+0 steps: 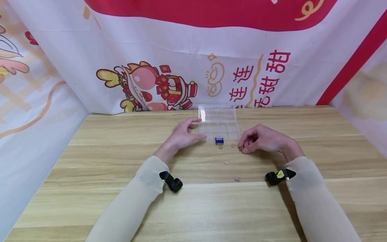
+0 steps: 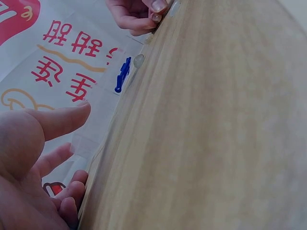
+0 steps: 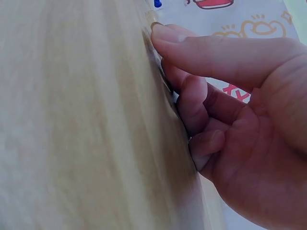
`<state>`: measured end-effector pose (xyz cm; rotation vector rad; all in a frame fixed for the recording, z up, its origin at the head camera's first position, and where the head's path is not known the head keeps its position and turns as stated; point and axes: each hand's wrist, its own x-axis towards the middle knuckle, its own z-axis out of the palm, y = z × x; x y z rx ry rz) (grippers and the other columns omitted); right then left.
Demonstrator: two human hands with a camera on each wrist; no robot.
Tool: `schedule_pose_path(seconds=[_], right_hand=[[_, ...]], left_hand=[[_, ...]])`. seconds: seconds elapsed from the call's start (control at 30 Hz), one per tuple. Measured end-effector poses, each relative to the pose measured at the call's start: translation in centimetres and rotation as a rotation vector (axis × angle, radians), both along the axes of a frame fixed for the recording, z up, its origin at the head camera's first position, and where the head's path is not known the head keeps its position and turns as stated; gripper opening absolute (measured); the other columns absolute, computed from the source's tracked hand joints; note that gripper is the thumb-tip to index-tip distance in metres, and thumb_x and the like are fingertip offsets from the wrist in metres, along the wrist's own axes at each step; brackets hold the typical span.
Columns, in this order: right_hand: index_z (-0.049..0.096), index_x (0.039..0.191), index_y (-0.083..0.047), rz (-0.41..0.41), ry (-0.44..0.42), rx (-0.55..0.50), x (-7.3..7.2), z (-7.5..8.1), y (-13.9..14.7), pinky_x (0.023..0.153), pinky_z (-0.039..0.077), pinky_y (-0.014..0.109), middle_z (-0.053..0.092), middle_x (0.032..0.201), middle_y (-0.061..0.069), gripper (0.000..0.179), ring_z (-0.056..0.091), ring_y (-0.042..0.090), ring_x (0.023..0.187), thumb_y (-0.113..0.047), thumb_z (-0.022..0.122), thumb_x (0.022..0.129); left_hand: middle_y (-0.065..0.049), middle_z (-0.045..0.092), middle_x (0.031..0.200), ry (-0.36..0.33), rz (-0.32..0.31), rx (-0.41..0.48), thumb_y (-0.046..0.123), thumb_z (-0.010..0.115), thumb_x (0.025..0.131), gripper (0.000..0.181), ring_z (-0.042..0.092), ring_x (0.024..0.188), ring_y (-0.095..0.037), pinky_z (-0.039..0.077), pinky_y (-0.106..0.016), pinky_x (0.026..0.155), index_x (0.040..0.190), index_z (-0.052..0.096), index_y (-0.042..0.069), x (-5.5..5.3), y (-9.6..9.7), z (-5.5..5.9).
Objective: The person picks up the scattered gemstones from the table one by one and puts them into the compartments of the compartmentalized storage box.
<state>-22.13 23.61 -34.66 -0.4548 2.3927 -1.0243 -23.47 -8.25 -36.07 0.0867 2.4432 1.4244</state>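
Clear plastic box [image 1: 232,131], far on the bench [image 1: 199,208].
Left grip [image 1: 183,134] is spread at its left side; right grip [image 1: 266,139] pinches a small stone [image 1: 241,148]. Stone seems light, hard, slippery: hold opposite edges.

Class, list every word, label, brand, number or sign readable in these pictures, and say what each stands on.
"连连": red, on the white backdrop.
"甜甜": red, same backdrop.
Lower red characters there: partly cut off, not readable for certain.
Yellow sticker on the black wrist device: too small to read.
Clear box: no lettering visible.
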Motion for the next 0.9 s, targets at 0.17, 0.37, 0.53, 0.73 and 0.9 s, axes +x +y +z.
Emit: schedule_pose_path(seconds=[0.17, 0.37, 0.53, 0.73, 0.9], right_hand=[[0.08, 0.106, -0.014, -0.001, 0.017, -0.015, -0.1, 0.1, 0.0, 0.082, 0.051, 0.028, 0.073, 0.099, 0.008, 0.013, 0.06, 0.024, 0.091, -0.011, 0.081, 0.093], [0.08, 0.106, -0.014, -0.006, 0.038, -0.023, 0.0, 0.4, -0.1, 0.081, 0.051, 0.028, 0.073, 0.098, 0.008, 0.013, 0.061, 0.024, 0.09, -0.011, 0.079, 0.094], [0.079, 0.107, -0.013, -0.011, 0.052, -0.035, 0.0, 0.7, -0.2, 0.08, 0.051, 0.029, 0.072, 0.1, 0.009, 0.012, 0.06, 0.025, 0.091, -0.011, 0.077, 0.095], [0.078, 0.108, -0.012, -0.013, 0.076, -0.058, 0.0, 1.0, -0.4, 0.079, 0.05, 0.03, 0.071, 0.101, 0.009, 0.013, 0.06, 0.025, 0.09, -0.014, 0.078, 0.095], [0.078, 0.107, -0.012, -0.014, 0.129, -0.08, 0.0, 1.3, -0.7, 0.081, 0.053, 0.03, 0.072, 0.102, 0.009, 0.013, 0.062, 0.025, 0.093, -0.015, 0.079, 0.095]], left_hand=[[-0.006, 0.045, 0.153, -0.006, 0.004, -0.001, 0.034, 0.083, 0.093, 0.067, 0.042, 0.142, -0.03, 0.038, -0.054, 0.121, 0.152, 0.053, 0.035, 0.0, 0.0, 0.1], [-0.006, 0.045, 0.153, -0.009, 0.002, -0.001, 0.034, 0.083, 0.093, 0.067, 0.042, 0.142, -0.03, 0.038, -0.054, 0.121, 0.153, 0.053, 0.035, 0.1, 0.0, 0.2], [-0.006, 0.045, 0.153, -0.004, -0.001, -0.003, 0.034, 0.083, 0.093, 0.067, 0.042, 0.143, -0.03, 0.038, -0.055, 0.122, 0.153, 0.053, 0.035, 0.1, -0.1, 0.2], [-0.006, 0.045, 0.153, 0.0, 0.003, 0.0, 0.034, 0.084, 0.092, 0.068, 0.042, 0.143, -0.03, 0.038, -0.055, 0.121, 0.152, 0.053, 0.036, 0.1, -0.2, 0.1], [-0.006, 0.045, 0.153, 0.002, -0.001, 0.003, 0.035, 0.084, 0.092, 0.067, 0.043, 0.142, -0.03, 0.039, -0.054, 0.12, 0.151, 0.054, 0.037, 0.1, -0.1, 0.0]])
